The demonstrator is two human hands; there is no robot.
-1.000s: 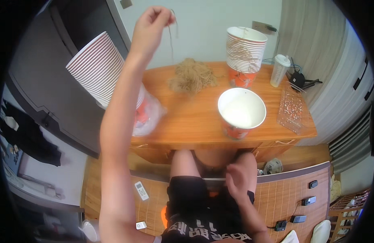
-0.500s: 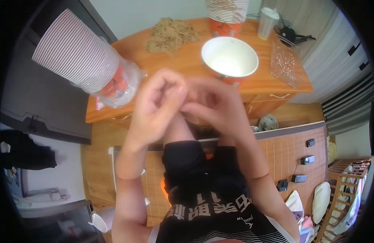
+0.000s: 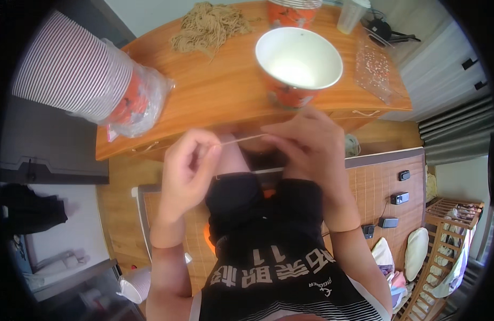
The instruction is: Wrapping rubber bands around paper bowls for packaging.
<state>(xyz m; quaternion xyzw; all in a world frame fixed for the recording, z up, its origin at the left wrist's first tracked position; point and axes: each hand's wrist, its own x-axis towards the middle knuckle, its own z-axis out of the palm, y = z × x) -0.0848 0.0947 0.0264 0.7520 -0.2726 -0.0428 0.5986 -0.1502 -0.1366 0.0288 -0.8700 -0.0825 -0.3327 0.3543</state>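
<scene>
A thin tan strand (image 3: 242,140) is drawn taut in front of my body, below the table's front edge. At its left end my left hand (image 3: 189,174) is closed, thumb and curled fingers pinching it. My right hand (image 3: 314,147) grips the other end between thumb and fingertips. Just beyond the right hand, a large paper bucket (image 3: 291,95), white inside and orange-red outside, stands upright on the table. A loose heap of similar tan strands (image 3: 210,28) lies at the back left of the tabletop.
A tall stack of paper buckets (image 3: 70,67), partly in clear plastic, leans at the table's left. Another bucket stack (image 3: 293,15) stands behind. At right are a lidded clear cup (image 3: 353,17) and a speckled clear plastic sheet or tray (image 3: 373,70). The wooden table (image 3: 215,88) has drawers.
My hands have moved apart, from nearly touching to holding the strand stretched between them. The tabletop things sit higher and further left in the view.
</scene>
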